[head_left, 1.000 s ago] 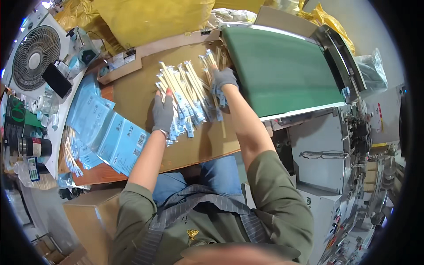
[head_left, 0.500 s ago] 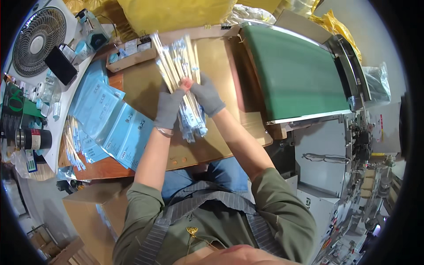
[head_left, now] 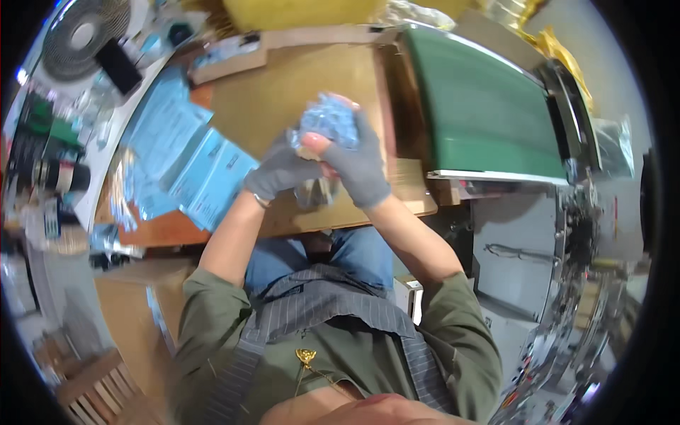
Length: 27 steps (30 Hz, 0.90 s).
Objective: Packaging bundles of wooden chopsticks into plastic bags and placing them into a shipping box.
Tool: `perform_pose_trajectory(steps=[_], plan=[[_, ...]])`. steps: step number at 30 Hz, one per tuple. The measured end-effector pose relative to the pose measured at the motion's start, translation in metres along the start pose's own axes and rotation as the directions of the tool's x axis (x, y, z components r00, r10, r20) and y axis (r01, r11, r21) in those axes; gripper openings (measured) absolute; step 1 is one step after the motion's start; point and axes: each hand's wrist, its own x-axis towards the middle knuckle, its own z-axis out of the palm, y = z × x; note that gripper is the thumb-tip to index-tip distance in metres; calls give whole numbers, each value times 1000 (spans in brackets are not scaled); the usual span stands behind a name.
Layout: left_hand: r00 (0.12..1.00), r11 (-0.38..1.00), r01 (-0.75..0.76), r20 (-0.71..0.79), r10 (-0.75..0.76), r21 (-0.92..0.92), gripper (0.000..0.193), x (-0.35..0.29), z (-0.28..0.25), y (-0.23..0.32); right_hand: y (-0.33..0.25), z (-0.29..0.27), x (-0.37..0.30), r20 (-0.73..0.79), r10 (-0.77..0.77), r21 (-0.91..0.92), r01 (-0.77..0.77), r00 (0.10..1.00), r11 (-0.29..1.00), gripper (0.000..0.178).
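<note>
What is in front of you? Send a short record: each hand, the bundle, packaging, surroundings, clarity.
Left hand: grey glove, gripping the bundle of wrapped sticks from the left
Right hand: grey glove, gripping it from the right
Bundle: bluish ends up, held over the brown board
Packaging: flat blue packets, table's left side
Surroundings: fan and dark phone, upper left; green belt, right
Clarity: blurred; stick count unreadable

The gloves (head_left: 363, 168) look matt cloth, the held wrappers (head_left: 329, 122) glossy plastic.
</note>
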Motion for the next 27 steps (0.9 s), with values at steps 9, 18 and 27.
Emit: perform_pose_trajectory(steps=[9, 18, 27], plan=[[919, 368, 390, 335, -207, -844, 71, -110, 96, -40, 48, -36, -38, 570, 465, -159, -464, 678, 871, 46], [915, 26, 323, -319, 247, 946, 35, -190, -37, -106, 73, -13, -62, 481, 267, 248, -422, 835, 872, 19], [764, 568, 538, -645, -17, 623, 34, -183, -102, -94, 70, 3, -65, 503, 264, 168, -392, 823, 904, 20]])
